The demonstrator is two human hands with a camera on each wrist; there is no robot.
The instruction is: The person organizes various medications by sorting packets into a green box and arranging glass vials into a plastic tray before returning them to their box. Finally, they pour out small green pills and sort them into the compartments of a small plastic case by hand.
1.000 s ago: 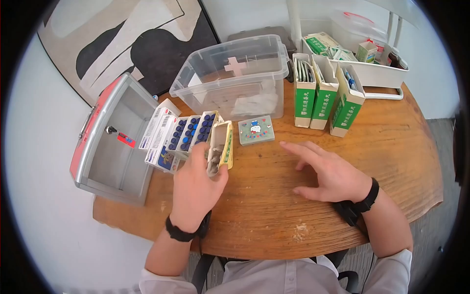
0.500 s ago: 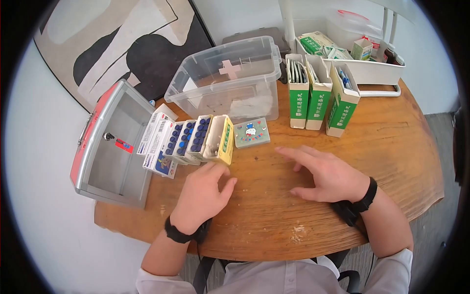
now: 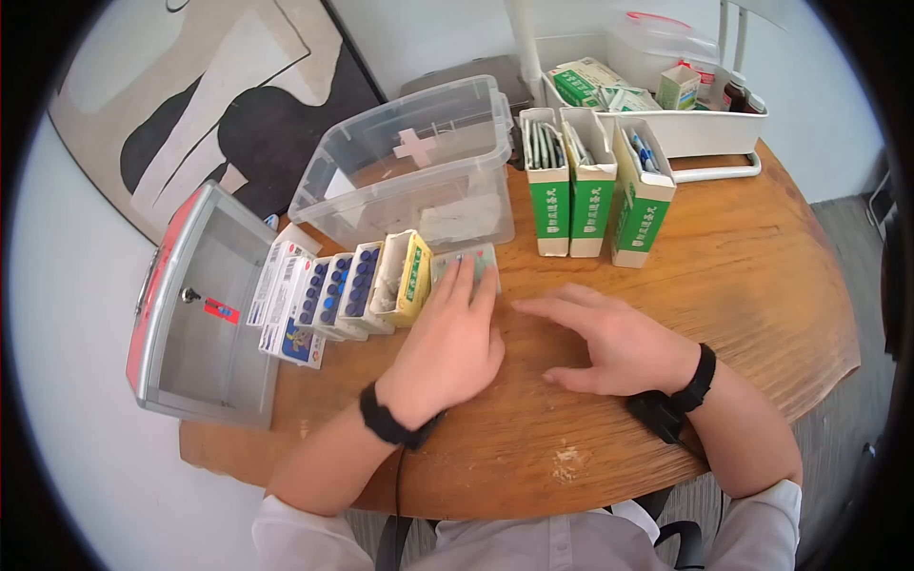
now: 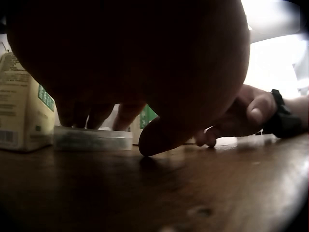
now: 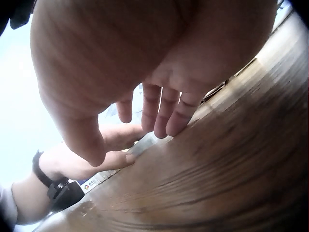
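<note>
The left hand [image 3: 446,354] lies with extended fingers on top of the flat pale green case [image 3: 487,270], covering much of it. In the left wrist view the fingertips touch the case [image 4: 91,140] and the thumb is down by the table. Just left of that hand stands a yellow and green box [image 3: 413,282], beside several open boxes of blue-capped vials [image 3: 360,283]. The right hand [image 3: 619,344] rests on the table, fingers loosely extended, holding nothing; the right wrist view shows its fingers [image 5: 166,111] apart from any object.
A clear bin with a pink cross [image 3: 333,207] stands behind. Three green and white boxes [image 3: 590,214] stand upright at back right, before a white tray [image 3: 709,133]. A red-edged grey case [image 3: 214,352] is at left, next to white boxes [image 3: 290,333].
The left hand has let go of the yellow and green box, left it standing beside the vial boxes, and moved right onto the pale green case. The right hand has stayed about where it was.
</note>
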